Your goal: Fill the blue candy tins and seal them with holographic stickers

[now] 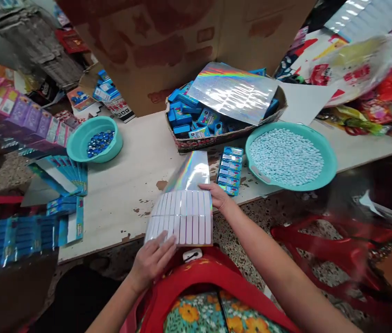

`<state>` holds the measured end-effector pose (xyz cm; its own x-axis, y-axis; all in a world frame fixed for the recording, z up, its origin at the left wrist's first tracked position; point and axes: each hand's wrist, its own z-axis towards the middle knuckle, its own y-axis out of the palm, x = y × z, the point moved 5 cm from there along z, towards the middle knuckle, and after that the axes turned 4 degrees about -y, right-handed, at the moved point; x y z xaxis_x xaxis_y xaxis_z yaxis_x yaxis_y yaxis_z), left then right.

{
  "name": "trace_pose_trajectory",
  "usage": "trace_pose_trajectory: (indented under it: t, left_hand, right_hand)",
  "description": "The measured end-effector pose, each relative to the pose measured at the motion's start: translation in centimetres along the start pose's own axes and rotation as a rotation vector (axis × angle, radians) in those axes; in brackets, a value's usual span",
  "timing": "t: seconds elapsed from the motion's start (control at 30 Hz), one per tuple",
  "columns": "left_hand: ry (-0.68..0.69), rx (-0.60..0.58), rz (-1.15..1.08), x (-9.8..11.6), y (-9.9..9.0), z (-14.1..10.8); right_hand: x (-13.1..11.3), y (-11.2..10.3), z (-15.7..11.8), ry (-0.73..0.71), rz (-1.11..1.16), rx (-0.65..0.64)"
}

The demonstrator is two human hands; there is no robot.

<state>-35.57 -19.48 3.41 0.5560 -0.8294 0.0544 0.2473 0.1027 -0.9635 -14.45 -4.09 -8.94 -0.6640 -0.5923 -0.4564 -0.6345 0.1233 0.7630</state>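
A shiny holographic sticker sheet [189, 226] with rows of narrow pale strips hangs over the table's front edge. My right hand [219, 196] pinches its right side. At the lower left of the sheet, the outstretched fingers of my left hand [156, 259] lie against it. The sheet's upper part is bare and shows rainbow glare. Just right of it, a row of small blue boxes [229, 171] lies on the table. A turquoise basin [329, 159] of pale blue pellets stands farther right.
An open carton [196, 147] of small blue boxes stands behind, with another holographic sheet [232, 92] across it. At left are a turquoise bowl [113, 150] of blue glass-like pieces and stacked blue packs [15, 240]. A large cardboard box [182, 51] blocks the back. Plastic bags [386, 101] crowd the right.
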Motion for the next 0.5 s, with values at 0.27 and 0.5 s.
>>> trace_pose_trajectory:
  t: [0.27,0.5]
  left_hand:
    - [-1.313,0.31,-0.67,-11.6,8.1,-3.9]
    - [-1.366,0.222,-1.596,-14.5,11.4,3.7]
  right_hand:
    - [0.7,0.9,-1.5,0.032,-0.197,-0.075]
    - [0.9,1.4,-4.5,-0.019,-0.357,-0.055]
